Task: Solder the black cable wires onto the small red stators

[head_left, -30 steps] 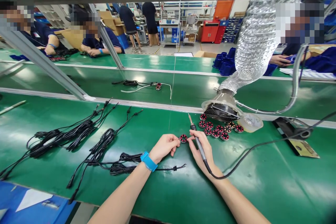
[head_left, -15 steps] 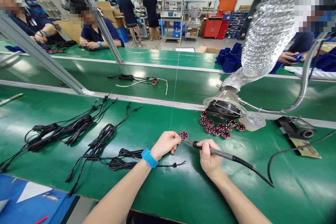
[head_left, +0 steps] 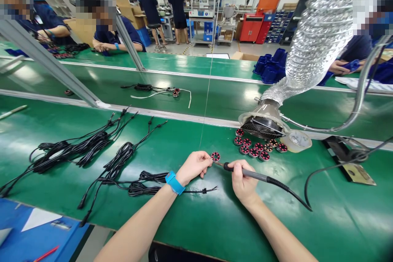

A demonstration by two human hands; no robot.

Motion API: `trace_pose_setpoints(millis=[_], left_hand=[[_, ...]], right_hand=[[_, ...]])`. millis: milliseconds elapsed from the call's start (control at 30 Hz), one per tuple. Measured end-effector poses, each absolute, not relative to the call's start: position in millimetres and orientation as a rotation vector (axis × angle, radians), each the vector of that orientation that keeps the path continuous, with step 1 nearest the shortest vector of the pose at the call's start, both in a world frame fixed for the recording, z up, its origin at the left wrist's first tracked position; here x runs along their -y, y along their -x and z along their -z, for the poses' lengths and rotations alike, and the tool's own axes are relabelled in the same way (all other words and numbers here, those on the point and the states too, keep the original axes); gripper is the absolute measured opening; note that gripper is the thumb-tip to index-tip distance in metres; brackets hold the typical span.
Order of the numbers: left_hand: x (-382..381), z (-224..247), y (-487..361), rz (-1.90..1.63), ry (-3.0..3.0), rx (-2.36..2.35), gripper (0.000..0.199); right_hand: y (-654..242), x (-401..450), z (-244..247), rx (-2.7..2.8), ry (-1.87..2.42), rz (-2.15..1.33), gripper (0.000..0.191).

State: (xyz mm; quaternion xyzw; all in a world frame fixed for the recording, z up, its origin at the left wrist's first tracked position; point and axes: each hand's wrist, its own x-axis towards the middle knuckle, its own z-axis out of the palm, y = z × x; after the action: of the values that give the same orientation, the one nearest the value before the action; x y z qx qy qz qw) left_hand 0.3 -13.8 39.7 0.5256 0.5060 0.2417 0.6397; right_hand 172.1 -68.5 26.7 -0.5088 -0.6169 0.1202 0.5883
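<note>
Two bare hands are brought close together above the green bench point(head_left: 199, 221). By the left hand point(head_left: 194, 166) a motor stator point(head_left: 215, 156) is pinched at its left edge between thumb and forefinger (whether by the rim or by a lead cannot be told), presumably so that it is steadied with its lower right side left clear. In the right hand point(head_left: 245, 183) a soldering iron point(head_left: 258, 175) is gripped like a pen, the fingers closed round the handle behind the metal tip, likely for control and away from the heat. The tip is pointed at the stator's lower edge; contact cannot be made out. Black cables point(head_left: 147, 190) are laid in coiled bundles to the left, so the right side is left, it seems, for the iron's cord. Farther back, more stators point(head_left: 254, 152) are clustered beside and below a fume extractor fan point(head_left: 260, 127), apparently within easy reach, with a translucent tub point(head_left: 297, 141) just beside them. Beyond the metal rail, another cabled stator point(head_left: 176, 93) is set down, and at the far bench co-workers are seated.
</note>
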Motion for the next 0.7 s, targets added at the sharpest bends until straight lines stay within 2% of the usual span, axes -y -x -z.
trace_pose_setpoints(millis=[700], left_hand=[[12.3, -34.1, 0.6, -0.559, -1.175, -1.151, 0.016]], right_hand=[[-177.2, 65.3, -8.2, 1.196, 1.242, -0.462, 0.032]])
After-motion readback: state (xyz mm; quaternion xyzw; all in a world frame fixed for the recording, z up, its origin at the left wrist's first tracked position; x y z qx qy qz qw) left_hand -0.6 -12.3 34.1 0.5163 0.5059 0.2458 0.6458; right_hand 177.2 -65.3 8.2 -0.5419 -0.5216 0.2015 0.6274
